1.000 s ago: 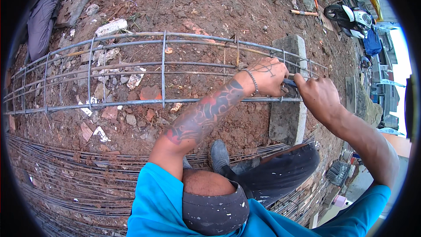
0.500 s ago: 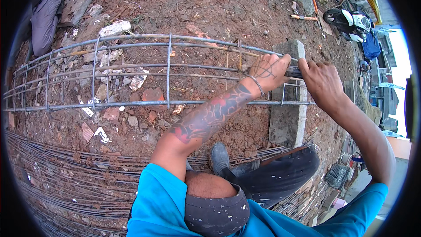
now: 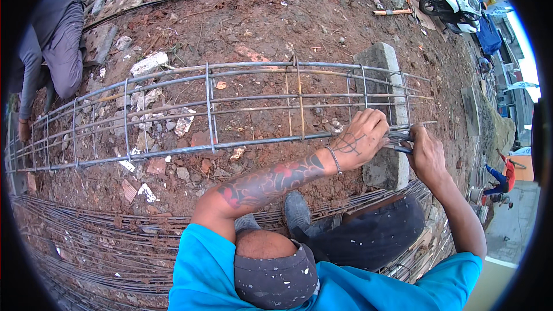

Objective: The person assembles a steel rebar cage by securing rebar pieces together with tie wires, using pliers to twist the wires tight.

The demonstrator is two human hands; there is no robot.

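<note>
Steel bars tied into a long cage point(image 3: 230, 109) lie on red earth in front of the person, and the long axis of the cage runs from left to right across the view, a little bent by the lens. Both hands work at its right end, where the cage rests on a grey concrete block point(image 3: 383, 80). The left hand point(image 3: 363, 138), with a tattooed forearm and a thin bracelet, reaches across the body and lies closed over the near lower bar point(image 3: 173, 151), fingers curled on top of it. The right hand point(image 3: 426, 152) is just beside it, to the right, and is closed around a thin dark tool point(image 3: 400, 141); the tip of the tool points left toward the fingers of the left hand, near the place where an upright loop meets the bar. I cannot tell exactly what kind of tool it is, or whether the tip touches a wire. So the hands are close together, almost touching, and the joint lies between them, nearer to the left hand. Most of the cage stretches away to the left of both hands. More loose bars point(image 3: 86, 236) lie in a bundle near the person's knees, and another person point(image 3: 55, 46) crouches at the far left end.
</note>
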